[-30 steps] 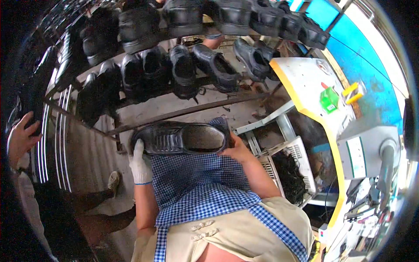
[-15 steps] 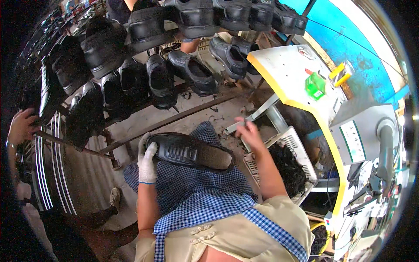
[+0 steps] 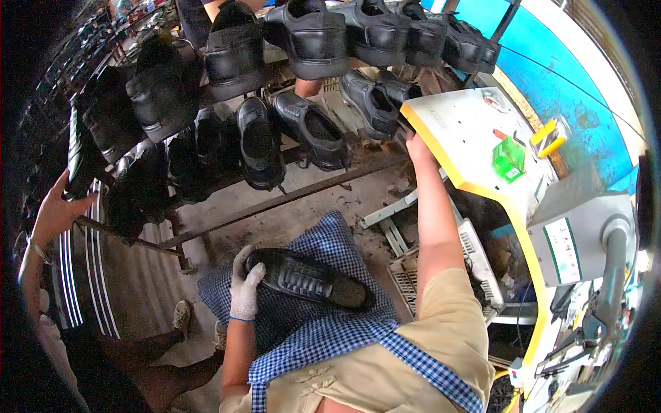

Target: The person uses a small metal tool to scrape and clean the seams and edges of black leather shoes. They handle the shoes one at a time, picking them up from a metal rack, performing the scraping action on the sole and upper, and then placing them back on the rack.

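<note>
My left hand [image 3: 246,283], in a white knitted glove, grips a black lace-up shoe [image 3: 303,279] by its toe. The shoe rests over my lap on the blue checked apron [image 3: 337,241], its opening turned to the right. My bare right hand [image 3: 417,146] is stretched far forward, at the yellow edge of the white table and close to the heel of a black shoe [image 3: 370,107] on the rack's lower shelf. Its fingers are mostly hidden there, so whether they touch or hold anything cannot be made out.
A metal rack [image 3: 289,189] carries two rows of black shoes ahead. On the white table [image 3: 458,113] are a green box [image 3: 508,160] and a yellow object [image 3: 547,138]; a grey machine [image 3: 585,237] stands nearer. A crate [image 3: 403,279] sits below. At left, another person's hand [image 3: 62,210] reaches toward the rack.
My right hand has moved forward from above the crate to the rack beside the table edge. The held shoe has dropped slightly lower in view. The other person's hand has shifted toward the rack.
</note>
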Demonstrator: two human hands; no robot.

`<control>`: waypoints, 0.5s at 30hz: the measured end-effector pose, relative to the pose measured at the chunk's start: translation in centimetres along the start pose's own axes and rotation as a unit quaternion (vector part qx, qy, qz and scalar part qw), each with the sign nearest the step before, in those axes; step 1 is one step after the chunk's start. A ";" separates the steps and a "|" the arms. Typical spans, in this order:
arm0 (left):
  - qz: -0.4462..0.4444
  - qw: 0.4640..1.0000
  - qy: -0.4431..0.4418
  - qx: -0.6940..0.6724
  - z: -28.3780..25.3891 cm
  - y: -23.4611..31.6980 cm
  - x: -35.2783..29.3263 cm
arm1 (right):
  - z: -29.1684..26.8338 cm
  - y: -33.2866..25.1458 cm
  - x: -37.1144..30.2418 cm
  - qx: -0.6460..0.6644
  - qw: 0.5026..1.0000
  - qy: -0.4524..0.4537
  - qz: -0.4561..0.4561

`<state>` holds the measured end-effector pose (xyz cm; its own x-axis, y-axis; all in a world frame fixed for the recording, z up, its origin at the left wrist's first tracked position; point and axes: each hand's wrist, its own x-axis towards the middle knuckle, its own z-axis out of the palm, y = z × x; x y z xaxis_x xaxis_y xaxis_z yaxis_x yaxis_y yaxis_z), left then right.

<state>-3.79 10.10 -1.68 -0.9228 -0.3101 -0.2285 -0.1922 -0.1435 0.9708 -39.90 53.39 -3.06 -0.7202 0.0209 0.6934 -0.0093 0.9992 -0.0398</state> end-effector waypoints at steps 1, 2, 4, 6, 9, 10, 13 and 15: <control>-0.011 1.000 0.005 0.001 -0.1 -0.2 0.0 | 0.3 0.3 0.5 0.016 1.000 0.022 0.000; -0.015 1.000 0.005 0.007 -0.2 -0.3 0.0 | 0.6 0.6 1.1 0.025 0.999 0.038 -0.002; -0.022 1.000 0.005 0.018 0.0 -0.3 0.1 | 1.0 0.7 1.7 0.026 0.998 0.056 0.001; -0.018 1.000 -0.009 0.023 0.1 0.1 0.2 | 0.9 1.0 1.9 0.017 0.998 0.065 0.007; -0.004 0.999 -0.009 0.052 1.0 0.6 0.8 | 0.1 0.9 1.1 -0.011 0.997 0.080 0.017; 0.000 0.998 -0.008 0.067 1.2 0.6 1.1 | -0.7 0.5 -0.2 -0.033 0.996 0.079 0.023; -0.013 0.999 -0.018 0.040 1.6 0.0 1.9 | -4.3 -2.5 -4.2 0.179 0.941 -0.228 0.173; 0.000 0.998 -0.039 0.047 3.8 1.3 3.4 | -1.4 0.7 -12.4 0.449 0.838 -0.279 0.132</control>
<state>-8.45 12.46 -0.95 -0.9449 -0.2360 -0.2267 -0.2201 -0.0543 0.9740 -29.95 53.86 -10.70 -0.9895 -0.0335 0.1404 -0.1368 0.5276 -0.8384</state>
